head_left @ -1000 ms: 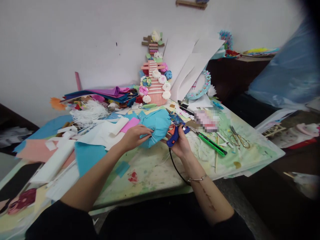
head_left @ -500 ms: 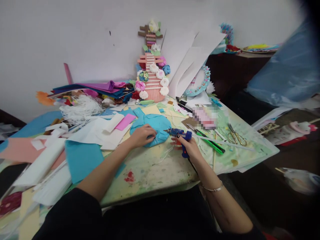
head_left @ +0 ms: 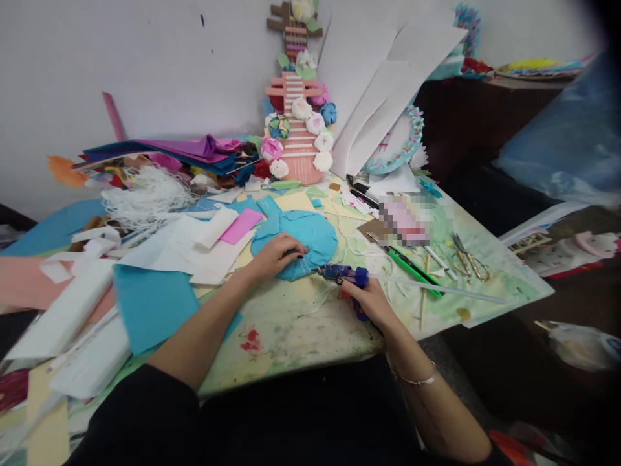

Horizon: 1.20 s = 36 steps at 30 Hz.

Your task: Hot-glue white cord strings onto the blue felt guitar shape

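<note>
A flat, rounded pipa-like shape covered in blue paper (head_left: 317, 236) lies on the table before me. My left hand (head_left: 279, 255) rests on its near left part with fingers bent and closed; what they pinch, if anything, is hidden. Short white strings (head_left: 303, 265) show on the blue paper just below those fingertips. In my right hand (head_left: 371, 301) is a blue hot glue gun (head_left: 356, 276), its nozzle pointing left at the near edge of the blue shape, close to the strings. A long clear glue stick (head_left: 451, 290) sticks out of the gun's back.
A pink paper-flower-decorated instrument model (head_left: 303, 155) stands against the wall. Scissors (head_left: 468, 259) and a green utility knife (head_left: 412, 268) lie to the right. Paper sheets (head_left: 155, 307) and a heap of white string (head_left: 145, 194) cover the left. The table edge is near me.
The view has tilted down slightly. The glue gun has turned more level, its nozzle coming down and nearer the blue shape's lower edge. My left hand's fingers have lifted and shifted slightly away from the strings.
</note>
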{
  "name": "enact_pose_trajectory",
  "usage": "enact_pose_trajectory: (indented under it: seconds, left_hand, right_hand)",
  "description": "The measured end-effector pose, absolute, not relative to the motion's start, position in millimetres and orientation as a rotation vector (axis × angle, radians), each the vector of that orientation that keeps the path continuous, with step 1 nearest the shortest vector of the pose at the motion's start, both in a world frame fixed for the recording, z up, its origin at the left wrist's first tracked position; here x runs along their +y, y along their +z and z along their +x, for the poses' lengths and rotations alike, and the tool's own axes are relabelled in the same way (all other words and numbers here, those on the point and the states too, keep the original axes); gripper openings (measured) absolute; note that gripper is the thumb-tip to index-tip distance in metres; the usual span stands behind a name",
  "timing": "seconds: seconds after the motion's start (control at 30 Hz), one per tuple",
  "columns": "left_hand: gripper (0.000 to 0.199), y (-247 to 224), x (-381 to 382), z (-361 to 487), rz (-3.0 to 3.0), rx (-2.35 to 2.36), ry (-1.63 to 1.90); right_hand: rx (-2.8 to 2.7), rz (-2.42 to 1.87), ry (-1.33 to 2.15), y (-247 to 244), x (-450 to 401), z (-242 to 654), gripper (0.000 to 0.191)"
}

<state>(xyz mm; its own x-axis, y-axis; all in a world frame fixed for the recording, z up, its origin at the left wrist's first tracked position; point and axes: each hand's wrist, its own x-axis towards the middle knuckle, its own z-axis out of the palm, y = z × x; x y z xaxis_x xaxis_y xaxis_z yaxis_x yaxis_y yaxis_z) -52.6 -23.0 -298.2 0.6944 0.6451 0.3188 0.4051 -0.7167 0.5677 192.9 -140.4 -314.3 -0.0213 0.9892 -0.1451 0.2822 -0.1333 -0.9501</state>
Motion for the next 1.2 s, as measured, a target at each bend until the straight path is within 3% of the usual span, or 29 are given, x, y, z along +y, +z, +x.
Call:
enact_pose_trajectory:
  seconds: [1.2]
  left_hand:
    - [0.014, -306.8, -23.9, -50.3, 2.293, 0.846, 0.929]
  right_hand:
    - [-1.520, -1.484, 1.044, -304.7, -124.3, 173.4, 0.034]
